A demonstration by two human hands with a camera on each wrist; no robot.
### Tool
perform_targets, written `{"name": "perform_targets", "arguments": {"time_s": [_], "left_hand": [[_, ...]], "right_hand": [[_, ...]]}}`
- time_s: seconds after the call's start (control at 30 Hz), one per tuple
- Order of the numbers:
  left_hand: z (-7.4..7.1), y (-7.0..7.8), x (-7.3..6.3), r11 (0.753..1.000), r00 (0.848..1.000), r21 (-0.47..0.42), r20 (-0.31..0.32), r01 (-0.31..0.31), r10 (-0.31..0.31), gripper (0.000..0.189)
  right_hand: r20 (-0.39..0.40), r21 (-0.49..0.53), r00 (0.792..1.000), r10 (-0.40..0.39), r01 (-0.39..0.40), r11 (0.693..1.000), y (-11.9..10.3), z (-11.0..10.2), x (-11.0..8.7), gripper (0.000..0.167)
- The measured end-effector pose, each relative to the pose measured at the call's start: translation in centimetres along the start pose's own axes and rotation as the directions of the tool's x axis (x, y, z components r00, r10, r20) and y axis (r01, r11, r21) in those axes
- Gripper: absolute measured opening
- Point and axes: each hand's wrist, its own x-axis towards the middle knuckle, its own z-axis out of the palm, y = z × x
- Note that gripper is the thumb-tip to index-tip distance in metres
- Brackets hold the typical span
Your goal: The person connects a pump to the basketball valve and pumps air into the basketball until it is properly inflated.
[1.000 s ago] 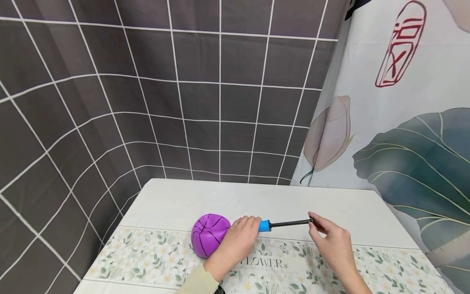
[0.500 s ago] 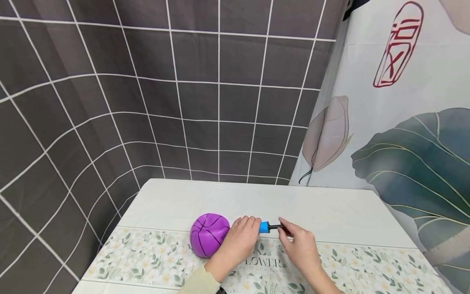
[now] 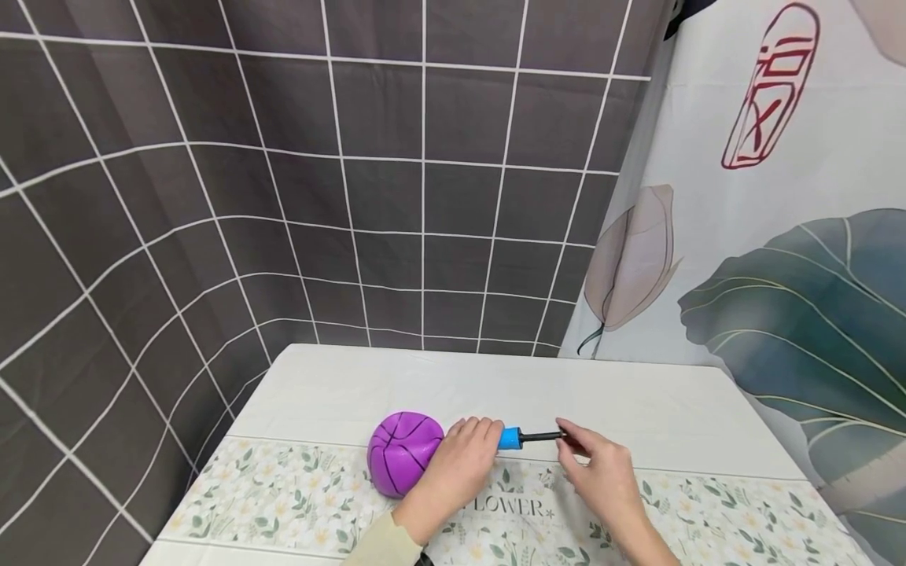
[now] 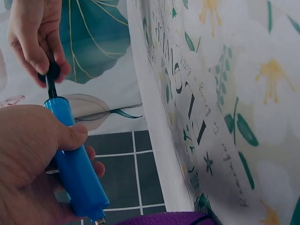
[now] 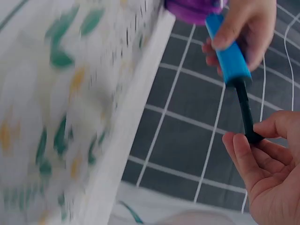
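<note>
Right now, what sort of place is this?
Likely an indoor corner screened off for tabletop work: dark grid cloth hangs behind, leaf-print cloth at right, with a flower-print table in front.

The word FLOWER (image 3: 506,505), with a star-like mark (image 3: 550,512) after it, is printed in capitals on the tablecloth (image 3: 538,393). Beside it runs a thin script line (image 4: 233,176), perhaps opening with "Remember". The pale curtain (image 3: 771,196) bears a red outlined seal (image 3: 771,86) of character-like strokes.
</note>
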Motion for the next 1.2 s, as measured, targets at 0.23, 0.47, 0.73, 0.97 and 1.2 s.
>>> {"name": "perform_targets", "arguments": {"time_s": [0.23,0.47,0.73,0.97,1.2], "left_hand": [[0.0,-0.2,0.1,1.000,1.000,0.002,-0.002,0.007,-0.007,0.043],[0.0,-0.1,0.2,1.000,1.000,0.003,0.010,0.005,-0.005,0.042],[-0.2,0.1,0.2,1.000,1.000,0.019,0.012,0.010,-0.010,0.042],[-0.3,0.3,0.1,1.000,1.000,0.011,0.020,0.012,-0.012,0.045],[-0.1,-0.2,-0.1,1.000,1.000,0.004,0.017,-0.025,0.025,0.050]], "right_hand": [[-0.068,-0.055,0.997,0.047,-0.050,0.997,1.6,-2.9,0.5,0.032],[-0.100,-0.066,0.993,0.055,-0.061,0.996,1.6,-2.8,0.4,0.032],[-0.064,-0.056,0.998,0.009,-0.012,0.998,-0.6,0.3,-0.1,0.031],[0.010,-0.043,0.999,-0.040,0.040,0.998,-2.2,2.4,-0.5,0.031],[0.016,-0.013,0.999,-0.046,0.047,0.999,-1.6,2.0,-0.5,0.032]]}}
